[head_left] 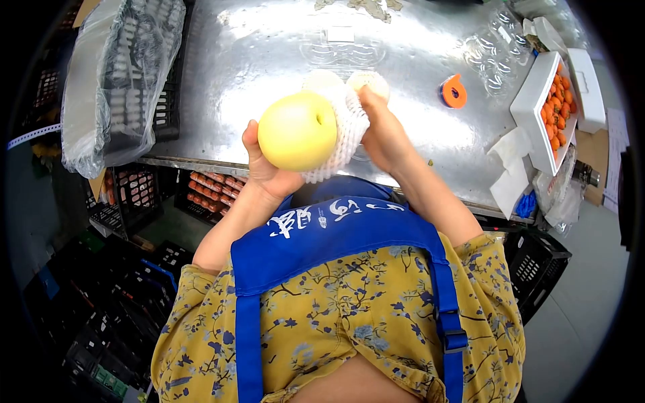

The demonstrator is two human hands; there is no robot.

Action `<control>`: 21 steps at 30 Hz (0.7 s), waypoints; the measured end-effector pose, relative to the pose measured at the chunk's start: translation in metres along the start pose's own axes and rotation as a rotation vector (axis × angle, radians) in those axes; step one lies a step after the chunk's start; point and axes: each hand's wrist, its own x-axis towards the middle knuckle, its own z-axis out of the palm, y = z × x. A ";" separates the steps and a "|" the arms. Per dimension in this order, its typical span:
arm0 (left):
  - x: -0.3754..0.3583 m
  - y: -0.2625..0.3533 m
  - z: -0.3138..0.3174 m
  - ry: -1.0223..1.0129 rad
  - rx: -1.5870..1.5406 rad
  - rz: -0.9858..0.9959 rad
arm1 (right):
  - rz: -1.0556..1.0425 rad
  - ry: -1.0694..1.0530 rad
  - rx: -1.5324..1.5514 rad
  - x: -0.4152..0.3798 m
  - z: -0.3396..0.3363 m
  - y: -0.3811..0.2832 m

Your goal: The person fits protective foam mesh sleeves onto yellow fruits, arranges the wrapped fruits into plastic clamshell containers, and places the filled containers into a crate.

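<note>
A big round yellow fruit, an apple or a round pear with a small dark stem hollow, rests in my left hand. My thumb shows at its left side, and most of the other fingers are hidden under it. Against the fruit's right side is a white foam net sleeve. My right hand grips the sleeve's right edge, its fingertips partly hidden. Just behind the hands sit two pale fruits, partly covered. A clear plastic tray with a white label lies beyond them on the metal table.
A plastic-lined black crate stands at left. An orange tape dispenser lies on the right. Farther right are clear plastic packs, white paper and a white foam box of orange-red fruit. Crates with packed fruit sit below the table edge.
</note>
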 end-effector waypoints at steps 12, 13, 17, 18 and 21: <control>-0.002 0.002 0.006 -0.022 0.228 -0.006 | 0.166 -0.248 0.231 -0.009 -0.001 0.000; -0.003 0.003 0.010 -0.001 0.305 0.003 | 0.109 -0.113 0.178 -0.016 0.014 -0.015; 0.005 -0.004 0.021 0.128 0.665 0.257 | -0.356 0.040 -0.546 -0.009 -0.004 -0.010; 0.007 -0.006 0.017 0.148 0.743 0.327 | -0.416 0.053 -0.672 -0.014 0.002 -0.013; 0.011 -0.013 0.013 0.204 0.887 0.487 | -0.490 0.036 -0.901 -0.029 0.018 -0.009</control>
